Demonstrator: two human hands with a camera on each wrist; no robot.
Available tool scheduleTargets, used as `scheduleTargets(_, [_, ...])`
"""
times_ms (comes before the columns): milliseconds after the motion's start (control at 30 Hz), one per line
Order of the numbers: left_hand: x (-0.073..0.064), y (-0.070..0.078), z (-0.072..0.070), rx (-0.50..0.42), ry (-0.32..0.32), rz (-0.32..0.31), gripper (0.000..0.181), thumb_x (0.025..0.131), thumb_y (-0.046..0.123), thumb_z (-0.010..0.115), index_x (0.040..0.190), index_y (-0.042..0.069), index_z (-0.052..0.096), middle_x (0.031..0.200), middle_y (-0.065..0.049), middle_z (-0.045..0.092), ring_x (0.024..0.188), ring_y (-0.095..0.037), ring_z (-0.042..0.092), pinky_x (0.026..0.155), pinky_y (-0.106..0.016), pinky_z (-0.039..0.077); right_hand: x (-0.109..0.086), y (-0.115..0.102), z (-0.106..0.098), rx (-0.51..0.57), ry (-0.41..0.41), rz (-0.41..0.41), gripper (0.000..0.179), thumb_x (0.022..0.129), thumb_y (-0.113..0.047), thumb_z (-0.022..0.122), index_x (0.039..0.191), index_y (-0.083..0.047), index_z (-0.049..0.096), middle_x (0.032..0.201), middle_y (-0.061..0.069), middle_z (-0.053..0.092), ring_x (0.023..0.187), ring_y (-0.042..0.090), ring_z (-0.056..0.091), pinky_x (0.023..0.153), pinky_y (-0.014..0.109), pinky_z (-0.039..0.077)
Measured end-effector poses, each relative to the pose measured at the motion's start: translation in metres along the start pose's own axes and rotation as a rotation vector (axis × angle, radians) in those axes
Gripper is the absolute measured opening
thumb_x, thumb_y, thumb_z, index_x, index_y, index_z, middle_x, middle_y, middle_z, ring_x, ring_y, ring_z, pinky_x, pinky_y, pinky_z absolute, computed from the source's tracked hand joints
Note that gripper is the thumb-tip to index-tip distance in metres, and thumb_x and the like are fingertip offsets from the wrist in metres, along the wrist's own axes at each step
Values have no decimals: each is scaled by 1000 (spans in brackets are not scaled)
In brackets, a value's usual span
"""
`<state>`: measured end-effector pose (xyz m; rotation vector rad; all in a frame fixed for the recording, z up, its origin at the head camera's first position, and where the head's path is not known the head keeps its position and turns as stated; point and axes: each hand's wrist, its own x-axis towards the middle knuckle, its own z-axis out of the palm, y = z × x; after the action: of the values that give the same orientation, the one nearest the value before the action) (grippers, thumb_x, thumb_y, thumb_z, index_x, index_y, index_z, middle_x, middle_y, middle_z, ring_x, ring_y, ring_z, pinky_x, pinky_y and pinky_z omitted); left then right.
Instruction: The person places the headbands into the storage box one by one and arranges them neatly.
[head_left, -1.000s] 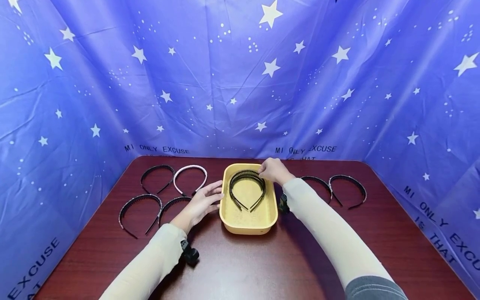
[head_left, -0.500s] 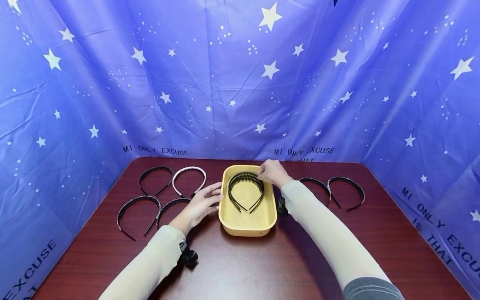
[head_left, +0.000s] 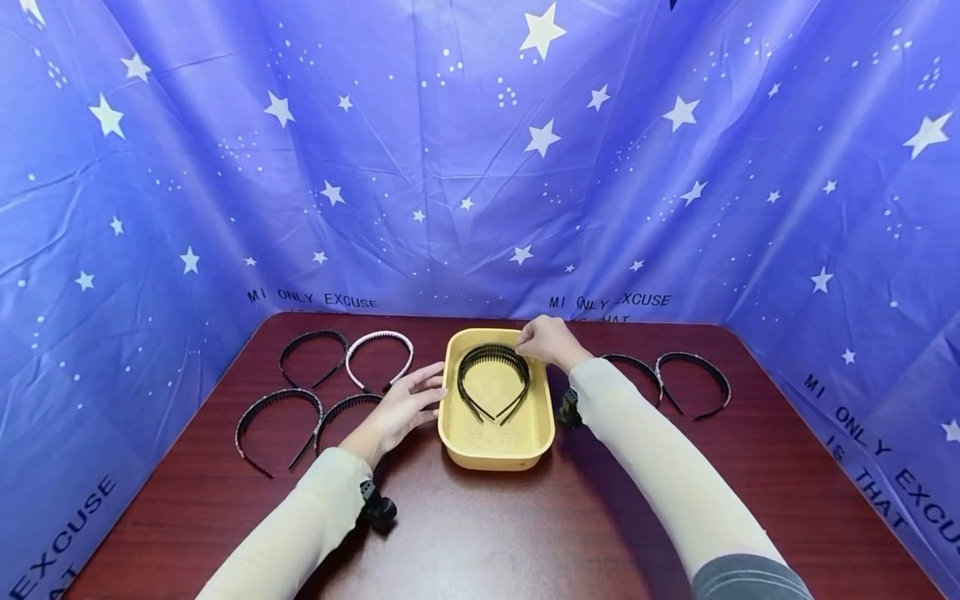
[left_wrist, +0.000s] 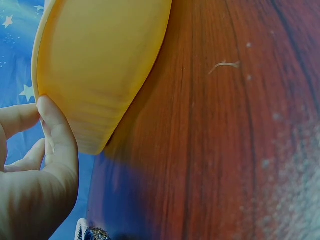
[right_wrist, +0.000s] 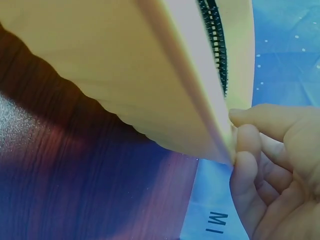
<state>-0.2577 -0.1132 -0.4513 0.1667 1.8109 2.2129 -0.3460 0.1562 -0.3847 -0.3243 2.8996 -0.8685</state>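
Note:
A yellow rectangular basin [head_left: 497,450] stands at the middle of the table. Inside lie stacked black toothed headbands [head_left: 491,357], arch toward the back, ends toward the front. With fingers spread fairly straight, my left hand [head_left: 405,408] touches the basin's left side; the left wrist view shows a fingertip against its outer wall [left_wrist: 100,75]. At the back right corner, my right hand [head_left: 551,342] pinches the basin's rim with curled fingers. In the right wrist view, a toothed headband [right_wrist: 217,50] lies just inside the rim beside those fingertips.
Left of the basin are a pink-white headband [head_left: 380,336] and black ones, including a back one [head_left: 311,336] and a front one [head_left: 277,396], plus one partly behind my left hand. Two dark headbands [head_left: 693,358] lie at right. A starry blue cloth [head_left: 465,150] surrounds the table.

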Motion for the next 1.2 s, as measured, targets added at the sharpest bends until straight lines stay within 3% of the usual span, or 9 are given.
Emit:
scheduleTargets(267, [-2,1,0,-5,-5,3,58,98,-1,56,153,1,36,142,-26,45,114,-28,57,87,-36,54,-5,7,-7,71,28,-42,17,88,-16,76,99,-3,76,87,8,72,61,21,66,58,34,59])
scheduleTargets(467, [-2,2,0,-3,-4,-1,59,97,-1,58,153,2,37,142,-26,46,114,-28,56,86,-34,54,-13,12,-17,106,18,-51,17,89,-14,73,101,-2,75,82,11,71,72,33,69,66,47,59])
scheduleTargets(567, [-1,2,0,-4,0,0,59,97,0,58,152,2,37,141,-26,46,113,-27,56,86,-35,54,-17,14,-22,108,17,-51,17,90,-15,72,101,-3,74,81,15,71,74,32,68,67,47,59])
scheduleTargets(700, [-1,0,0,4,2,4,58,98,0,58,152,1,37,141,-26,46,112,-26,57,86,-35,54,-20,19,-27,98,19,-33,17,90,-18,72,101,-5,74,85,19,71,75,32,68,66,45,59])
scheduleTargets(933, [-2,0,0,9,6,8,58,98,0,57,152,2,37,141,-26,46,114,-28,56,88,-36,54,-26,29,-36,101,32,-40,17,90,-16,72,102,-4,74,77,7,70,74,29,68,57,30,57])
scheduleTargets(1200, [-2,1,1,12,4,9,58,98,0,57,153,2,37,141,-26,46,114,-29,57,88,-37,54,-34,43,-51,76,38,-27,24,90,-20,73,107,-3,74,76,3,70,74,28,69,61,37,59])
